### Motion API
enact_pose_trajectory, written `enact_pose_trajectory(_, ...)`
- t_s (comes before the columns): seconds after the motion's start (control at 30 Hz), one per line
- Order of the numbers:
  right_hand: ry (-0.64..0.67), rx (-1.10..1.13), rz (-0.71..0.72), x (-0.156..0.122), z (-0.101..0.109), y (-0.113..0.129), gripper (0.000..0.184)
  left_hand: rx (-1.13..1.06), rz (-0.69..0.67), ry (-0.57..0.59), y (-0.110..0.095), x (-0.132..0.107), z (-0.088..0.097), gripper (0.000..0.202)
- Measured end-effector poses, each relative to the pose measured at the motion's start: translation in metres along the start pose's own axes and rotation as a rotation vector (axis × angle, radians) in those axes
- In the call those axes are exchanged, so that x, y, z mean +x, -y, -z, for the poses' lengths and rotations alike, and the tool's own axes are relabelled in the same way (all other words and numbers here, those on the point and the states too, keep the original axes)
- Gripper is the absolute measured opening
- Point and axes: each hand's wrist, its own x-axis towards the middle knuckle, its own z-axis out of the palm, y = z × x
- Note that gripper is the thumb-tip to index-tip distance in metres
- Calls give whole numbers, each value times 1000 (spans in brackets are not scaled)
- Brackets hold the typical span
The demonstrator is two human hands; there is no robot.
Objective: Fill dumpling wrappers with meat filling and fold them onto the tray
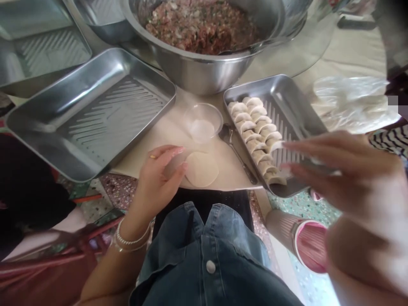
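Observation:
My left hand is open, with thumb and fingers apart beside a round dumpling wrapper that lies flat at the table's front edge. My right hand, blurred, reaches over a metal tray at the right. Its fingers are stretched out and apart, tips close to the last dumpling of one row. Folded dumplings stand in two rows along the tray's left side. Between wrapper and mixing bowl stands a small clear bowl with something whitish in it. A spoon lies beside the tray.
A large steel mixing bowl of minced filling stands at the back. Another metal tray lies at the left, with more trays behind. A clear plastic bag is at the right. Below stands a pink bin.

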Motion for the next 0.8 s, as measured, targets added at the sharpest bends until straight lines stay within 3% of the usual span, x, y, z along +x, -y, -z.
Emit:
enact_pose_trajectory(0.07,72,191,100,-1,-17,41,35,145,-67,45,-2,2,-3,32)
enact_pose_trajectory(0.1,206,277,110,0,-30,58,39,200,-83,64,-3,2,-6,32)
enact_pose_trajectory(0.17,219,339,66,6,-65,80,40,277,-98,84,-5,3,-10,33)
enact_pose_trajectory(0.27,117,306,-83,17,-111,84,39,316,-88,90,-7,2,-15,34)
enact_pose_trajectory(0.33,70,289,-149,20,-128,77,37,284,-81,77,-6,1,-15,32)
enact_pose_trajectory(0.57,-19,319,-161,17,-129,66,27,69,-12,26,-5,3,-16,19)
enact_pose_trajectory(0.67,-51,335,-179,17,-131,67,22,86,16,-32,-6,8,-21,12)
enact_pose_trajectory(0.8,-60,356,-207,18,-132,66,24,145,31,-13,-10,10,-22,10)
